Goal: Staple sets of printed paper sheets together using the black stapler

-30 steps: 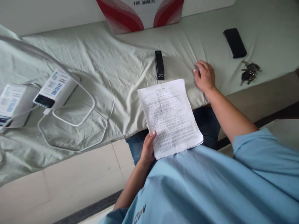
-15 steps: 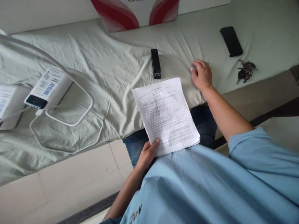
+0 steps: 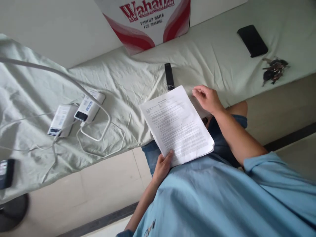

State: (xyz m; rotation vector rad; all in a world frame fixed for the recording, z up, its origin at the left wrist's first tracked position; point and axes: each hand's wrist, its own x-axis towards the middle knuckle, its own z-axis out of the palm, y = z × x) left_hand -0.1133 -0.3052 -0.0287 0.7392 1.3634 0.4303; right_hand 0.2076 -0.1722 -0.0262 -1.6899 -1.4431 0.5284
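Note:
A stack of printed sheets (image 3: 179, 128) rests over my lap and the front edge of the cloth-covered table. My left hand (image 3: 163, 166) grips its lower left corner, thumb on top and the other fingers hidden underneath. Just off the sheets' upper right side, my right hand (image 3: 206, 98) hovers with loosely bent fingers and nothing visible in them. A black stapler (image 3: 169, 76) lies on the cloth beyond the top edge of the sheets, its near end close to the paper.
At right lie a black phone-like case (image 3: 252, 40) and a bunch of keys (image 3: 275, 70). White power banks (image 3: 90, 106) with a looped white cable (image 3: 124, 135) occupy the left side. A red and white carton (image 3: 148, 28) stands behind, and a dark device (image 3: 6, 173) sits far left.
My right hand has moved off the cloth toward the upper right side of the sheets. My left hand keeps its hold. The camera view has shifted, showing more of the carton and left side.

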